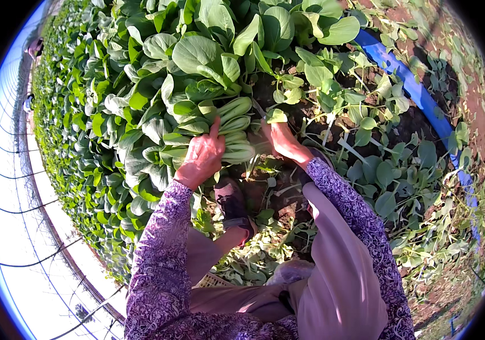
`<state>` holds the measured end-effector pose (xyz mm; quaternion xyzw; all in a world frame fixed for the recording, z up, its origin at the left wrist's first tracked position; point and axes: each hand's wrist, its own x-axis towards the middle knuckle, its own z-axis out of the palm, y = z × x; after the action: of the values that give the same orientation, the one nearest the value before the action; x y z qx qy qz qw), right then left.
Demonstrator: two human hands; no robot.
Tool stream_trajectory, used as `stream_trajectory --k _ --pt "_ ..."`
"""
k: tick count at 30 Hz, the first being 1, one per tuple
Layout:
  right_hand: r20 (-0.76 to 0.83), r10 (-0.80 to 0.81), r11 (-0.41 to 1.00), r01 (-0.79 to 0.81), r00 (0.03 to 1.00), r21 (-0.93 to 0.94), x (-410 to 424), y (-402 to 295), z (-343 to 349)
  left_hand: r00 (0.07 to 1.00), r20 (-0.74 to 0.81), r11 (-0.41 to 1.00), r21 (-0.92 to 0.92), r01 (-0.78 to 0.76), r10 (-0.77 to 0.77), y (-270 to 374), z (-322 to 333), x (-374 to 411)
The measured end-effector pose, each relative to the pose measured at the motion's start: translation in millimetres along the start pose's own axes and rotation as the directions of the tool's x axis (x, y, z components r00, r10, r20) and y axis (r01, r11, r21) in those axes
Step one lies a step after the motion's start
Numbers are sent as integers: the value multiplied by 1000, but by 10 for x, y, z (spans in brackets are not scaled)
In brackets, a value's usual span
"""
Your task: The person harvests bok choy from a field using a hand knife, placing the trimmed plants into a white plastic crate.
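Several pak choi heads (236, 127) lie side by side, their pale green bases facing right and leaves facing left. My left hand (204, 155) is over them, its fingers closed around part of the bunch and the index finger stretched along the stalks. Just right of the bases is my right hand (283, 138), fingers bent and a small yellow-green leaf (276, 115) over the fingertips. A narrow greyish strip (259, 109), perhaps a blade, shows beyond those fingers; whether the hand grips it is unclear.
Dense standing pak choi (98, 106) fills the left and the top. A blue flat hose (412, 87) curves along the right over soil and cut leaves. My shoe (230, 199) is on the ground below the bunch. A crate edge (212, 281) shows under me. Distant people (34, 49) appear upper left.
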<state>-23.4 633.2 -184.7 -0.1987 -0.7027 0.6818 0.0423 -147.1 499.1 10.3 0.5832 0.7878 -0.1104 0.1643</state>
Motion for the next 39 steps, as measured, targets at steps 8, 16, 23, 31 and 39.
stream_trajectory --k 8,16,23,31,39 --pt "229 326 940 -340 917 24 -84 -564 -206 998 -54 998 -55 -40 37 -133 -47 -59" --pt "134 269 950 -285 954 127 -186 -735 -282 996 74 998 -15 54 -52 -200 150 -44" --pt "-166 -746 546 449 644 -708 -145 -942 -340 997 -55 998 51 -47 50 14 -314 -68" --pt "331 -563 -47 370 758 -928 -93 -1229 -420 981 192 972 226 -61 17 63 -783 261" --pt "-139 -630 715 502 764 -486 169 -780 -263 993 115 997 82 7 -16 -372 -388 178"
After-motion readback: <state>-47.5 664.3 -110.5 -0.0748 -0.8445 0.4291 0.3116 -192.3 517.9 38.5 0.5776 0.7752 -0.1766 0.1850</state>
